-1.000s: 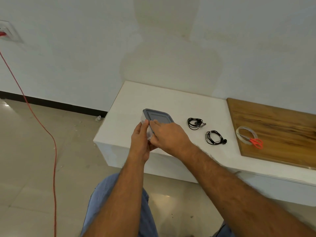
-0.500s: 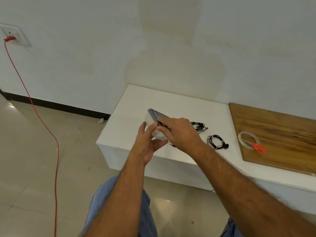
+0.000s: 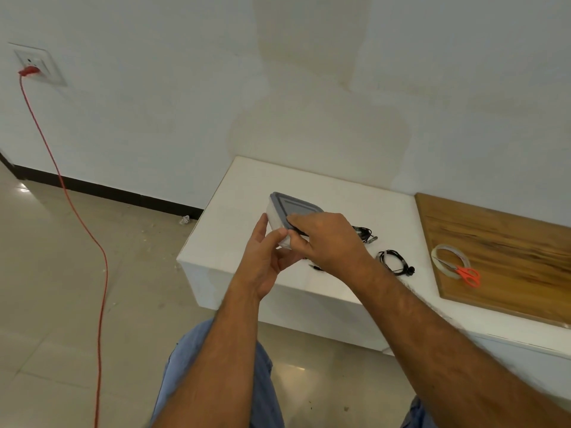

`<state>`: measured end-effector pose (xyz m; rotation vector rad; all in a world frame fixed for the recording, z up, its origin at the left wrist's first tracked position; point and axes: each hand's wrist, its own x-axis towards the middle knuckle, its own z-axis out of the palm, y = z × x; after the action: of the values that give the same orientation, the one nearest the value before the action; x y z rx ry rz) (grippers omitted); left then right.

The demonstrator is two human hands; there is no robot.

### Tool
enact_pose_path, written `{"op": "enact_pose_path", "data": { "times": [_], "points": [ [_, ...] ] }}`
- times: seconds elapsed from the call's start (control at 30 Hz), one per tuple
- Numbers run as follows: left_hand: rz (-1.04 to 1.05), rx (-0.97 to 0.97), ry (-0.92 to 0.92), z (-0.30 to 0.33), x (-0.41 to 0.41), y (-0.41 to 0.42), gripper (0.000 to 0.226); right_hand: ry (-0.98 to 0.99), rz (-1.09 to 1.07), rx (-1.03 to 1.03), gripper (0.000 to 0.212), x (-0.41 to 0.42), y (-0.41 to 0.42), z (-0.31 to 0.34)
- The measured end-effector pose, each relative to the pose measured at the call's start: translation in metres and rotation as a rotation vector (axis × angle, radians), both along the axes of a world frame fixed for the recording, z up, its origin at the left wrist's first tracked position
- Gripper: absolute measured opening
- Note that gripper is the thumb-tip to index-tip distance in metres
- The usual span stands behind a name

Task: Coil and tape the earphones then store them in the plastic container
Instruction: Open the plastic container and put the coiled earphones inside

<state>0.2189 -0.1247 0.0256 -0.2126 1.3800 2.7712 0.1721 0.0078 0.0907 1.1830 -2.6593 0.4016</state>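
Right hand [image 3: 327, 242] hides container's [image 3: 276, 216] near side & part of one earphone coil [image 3: 366, 234].

head view, forward-down, near the hands [image 3: 296, 245]

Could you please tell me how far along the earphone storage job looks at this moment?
Done: two earphone sets lie coiled on the white counter; whether they are taped is too small to tell. In hand: the left hand and right hand hold the plastic container, its grey lid on. Left: opening it and storing the earphones. The tape roll and scissors sit on the wooden board.
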Motion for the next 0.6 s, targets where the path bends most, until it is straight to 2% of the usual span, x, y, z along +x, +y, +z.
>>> {"op": "enact_pose_path", "data": {
  "times": [0.07, 0.1, 0.17, 0.33, 0.47, 0.6],
  "points": [
    [0.013, -0.037, -0.002, -0.002, -0.001, 0.002, 0.054, 0.068, -0.009, 0.022, 0.051, 0.003, -0.002, -0.001],
    [0.016, -0.044, -0.014, -0.002, -0.001, 0.003, 0.058, 0.126, -0.006, 0.001, 0.050, 0.004, -0.003, -0.003],
    [0.018, -0.033, -0.036, -0.002, -0.002, 0.004, 0.064, 0.231, 0.018, -0.086, 0.039, 0.006, -0.004, -0.008],
    [0.002, -0.014, -0.031, -0.002, -0.004, 0.008, 0.062, 0.414, 0.057, -0.223, 0.024, 0.002, -0.004, -0.018],
    [0.001, 0.025, 0.018, 0.002, -0.003, 0.014, 0.053, 0.454, 0.003, -0.280, 0.023, 0.002, -0.008, -0.014],
    [-0.010, 0.091, 0.033, 0.004, -0.002, 0.013, 0.057, 0.388, -0.056, -0.354, 0.028, -0.006, -0.009, 0.000]
  ]
}}
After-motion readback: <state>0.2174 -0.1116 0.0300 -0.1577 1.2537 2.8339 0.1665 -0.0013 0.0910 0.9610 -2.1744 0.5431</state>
